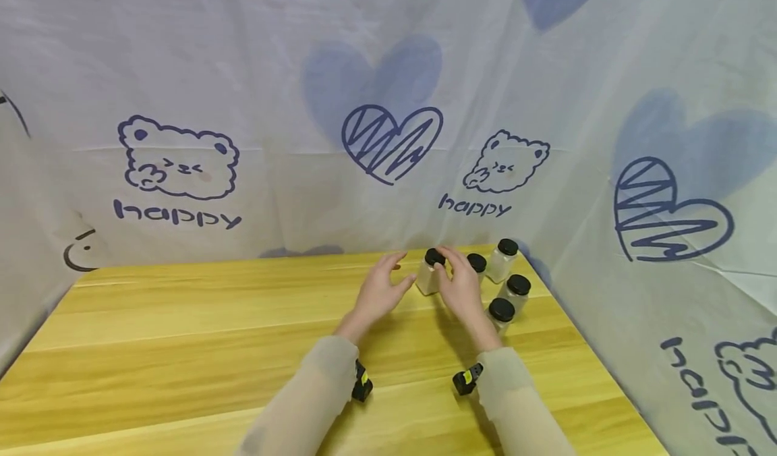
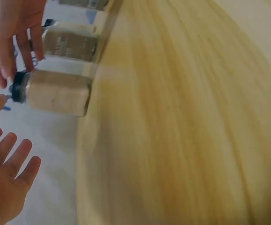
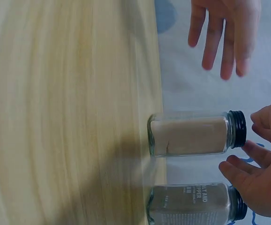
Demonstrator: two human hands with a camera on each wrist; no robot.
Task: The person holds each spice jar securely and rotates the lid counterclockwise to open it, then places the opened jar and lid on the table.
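Observation:
A square glass jar (image 1: 427, 280) with a black lid stands upright near the table's back edge, between both hands. Pale tan powder fills most of it in the right wrist view. My right hand (image 1: 463, 293) is at its right, thumb and fingertips spread about the black lid (image 3: 238, 129) with a small gap showing. To the jar's left is my left hand (image 1: 378, 293), empty, its fingers loosely spread and the thumb toward the lid. Beside the right hand, a second jar (image 3: 189, 205) bears white printed lettering and holds darker, greyish powder.
More black-lidded jars stand at the table's right: one at the back corner (image 1: 502, 260), two nearer ones (image 1: 514, 294) close together beside my right wrist. A white cloth (image 1: 285, 105) with hearts and bears hangs behind the wooden table (image 1: 182, 348) and along its right side.

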